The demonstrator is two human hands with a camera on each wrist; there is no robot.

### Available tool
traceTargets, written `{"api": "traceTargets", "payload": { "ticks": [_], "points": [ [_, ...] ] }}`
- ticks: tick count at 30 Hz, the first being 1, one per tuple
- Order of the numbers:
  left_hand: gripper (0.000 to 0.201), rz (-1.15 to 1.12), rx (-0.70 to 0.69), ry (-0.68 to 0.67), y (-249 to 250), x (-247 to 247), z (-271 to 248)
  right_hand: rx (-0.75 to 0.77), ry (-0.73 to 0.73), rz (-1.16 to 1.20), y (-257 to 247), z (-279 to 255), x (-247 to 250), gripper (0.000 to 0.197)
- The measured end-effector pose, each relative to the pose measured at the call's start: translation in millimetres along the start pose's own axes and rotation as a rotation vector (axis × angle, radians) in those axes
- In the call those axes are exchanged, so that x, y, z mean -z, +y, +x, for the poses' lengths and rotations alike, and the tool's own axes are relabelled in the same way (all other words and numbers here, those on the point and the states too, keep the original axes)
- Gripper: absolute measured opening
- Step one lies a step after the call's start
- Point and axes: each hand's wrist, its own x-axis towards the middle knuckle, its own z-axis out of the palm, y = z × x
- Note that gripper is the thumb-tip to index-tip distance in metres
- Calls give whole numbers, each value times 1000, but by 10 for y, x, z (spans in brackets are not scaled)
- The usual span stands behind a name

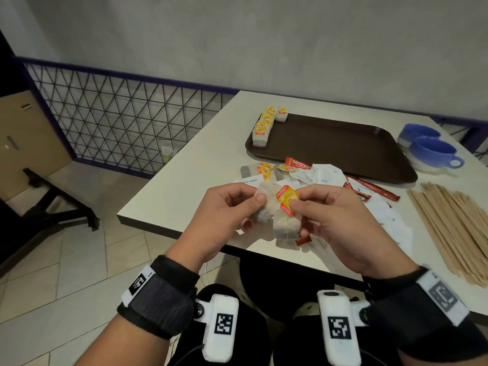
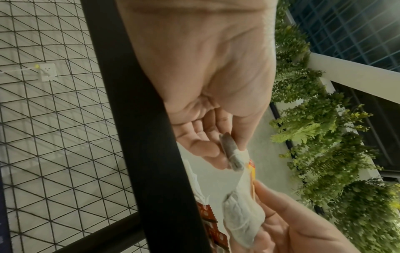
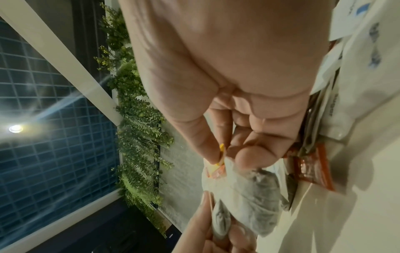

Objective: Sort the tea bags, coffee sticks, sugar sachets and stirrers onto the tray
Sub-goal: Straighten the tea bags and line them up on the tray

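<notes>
Both hands hold tea bags above the table's near edge. My left hand (image 1: 232, 207) pinches a tea bag (image 1: 266, 204) between thumb and fingers; the same tea bag (image 2: 232, 154) shows in the left wrist view. My right hand (image 1: 324, 215) pinches the yellow-red tag (image 1: 287, 198) of a second tea bag (image 1: 286, 225) that hangs below, also seen as tea bag (image 3: 249, 196). A brown tray (image 1: 343, 149) lies at the back with several tea bags (image 1: 264, 125) lined in its far left corner. Loose sachets and coffee sticks (image 1: 303, 173) are piled in front of the tray.
Wooden stirrers (image 1: 454, 228) lie fanned at the right of the table. Two blue cups (image 1: 433, 151) stand right of the tray. A wire-mesh fence (image 1: 118, 120) runs behind the table's left side; tiled floor lies below.
</notes>
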Motion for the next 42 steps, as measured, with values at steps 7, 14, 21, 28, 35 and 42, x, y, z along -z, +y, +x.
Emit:
{"api": "traceTargets", "payload": {
  "ticks": [7,14,21,28,35,42],
  "points": [
    [25,-47,56,-123,16,21,17,-39,-26,8,19,4,-27,11],
    [10,-124,144,-247,109,12,6,-77,-108,-2,-37,-14,-14,13],
    [7,-6,140,-262,139,-2,6,-80,-180,-101,-101,-2,31,14],
    [9,24,91,-263,119,14,0,23,-138,-239,-142,-14,39,16],
    [20,22,81,-228,120,7,-5,107,-104,-334,-133,-31,56,21],
    [26,-8,54,-250,118,9,-16,108,-105,-315,-127,-23,54,18]
  ]
}}
